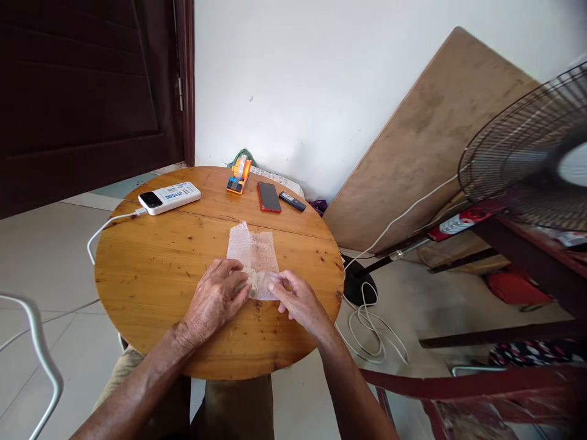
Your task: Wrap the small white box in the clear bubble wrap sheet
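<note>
A sheet of clear bubble wrap point(263, 249) lies on the round wooden table point(151, 269) in front of me, with one flap folded up at its far left. My left hand point(220, 293) rests on its near left part, fingers bent together over a small pale item point(251, 278) that they mostly hide; what it is I cannot make out. At the near right corner, my right hand point(296, 296) pinches the edge of the wrap between thumb and fingers. The near strip of wrap stretches between both hands.
Toward the back of the table stand an orange tape dispenser point(239, 175), a red-edged phone point(268, 197) and a small dark device point(292, 201). A white power bank point(170, 198) with a cable lies at left. To the right is a floor fan point(518, 146).
</note>
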Available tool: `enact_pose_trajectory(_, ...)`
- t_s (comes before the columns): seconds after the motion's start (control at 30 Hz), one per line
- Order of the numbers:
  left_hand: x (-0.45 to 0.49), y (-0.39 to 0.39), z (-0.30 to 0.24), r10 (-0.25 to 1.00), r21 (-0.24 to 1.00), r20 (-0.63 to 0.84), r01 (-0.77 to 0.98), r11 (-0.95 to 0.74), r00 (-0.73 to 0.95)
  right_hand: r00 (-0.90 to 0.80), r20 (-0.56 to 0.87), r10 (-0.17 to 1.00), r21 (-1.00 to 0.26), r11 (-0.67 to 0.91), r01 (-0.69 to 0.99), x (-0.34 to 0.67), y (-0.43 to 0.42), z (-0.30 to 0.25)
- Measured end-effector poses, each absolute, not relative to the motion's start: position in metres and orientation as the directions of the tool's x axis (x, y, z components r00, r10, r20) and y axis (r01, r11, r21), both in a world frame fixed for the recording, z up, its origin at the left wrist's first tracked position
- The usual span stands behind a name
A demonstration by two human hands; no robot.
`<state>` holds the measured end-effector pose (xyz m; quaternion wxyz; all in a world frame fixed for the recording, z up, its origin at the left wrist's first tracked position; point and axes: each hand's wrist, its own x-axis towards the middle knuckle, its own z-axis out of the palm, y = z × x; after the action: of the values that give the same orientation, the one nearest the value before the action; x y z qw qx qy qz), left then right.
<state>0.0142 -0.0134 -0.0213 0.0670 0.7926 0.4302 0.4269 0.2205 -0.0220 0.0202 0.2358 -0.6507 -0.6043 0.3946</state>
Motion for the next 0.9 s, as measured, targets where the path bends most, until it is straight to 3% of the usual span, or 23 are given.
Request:
enact_pose_trajectory(0.17,0.015,-0.013,-0.024,0.725,0.478,0.641,0.607,-0.635,0.254,-0.037,-0.242,0.969,-0.858,-0.196,0.474,0.214,-0.017,0.016)
enact_pose_trajectory(0.33,0.016,-0.012,-0.023,0.722,0.472,0.642,0.609,-0.638,0.258,0.032,-0.15,0.988,-0.853,-0.145,0.501,0.21,-0.008,0.003)
enact_pose_trajectory(0.5,0.017,-0.011,-0.024,0.717,0.468,0.645,0.605,-0.644,0.264,0.102,0.033,0.994,-0.829,-0.03,0.559,0.203,-0.005,0.0)
enact_pose_trajectory(0.73,0.018,-0.009,-0.027,0.723,0.484,0.632,0.587,-0.649,0.279,-0.023,0.089,0.996,-0.901,0.09,0.425,0.18,-0.004,0.009)
enact_pose_trajectory(0.9,0.018,-0.009,-0.025,0.753,0.548,0.597,0.544,-0.635,0.277,-0.096,0.104,0.99,-0.871,0.138,0.472,0.172,-0.004,0.011)
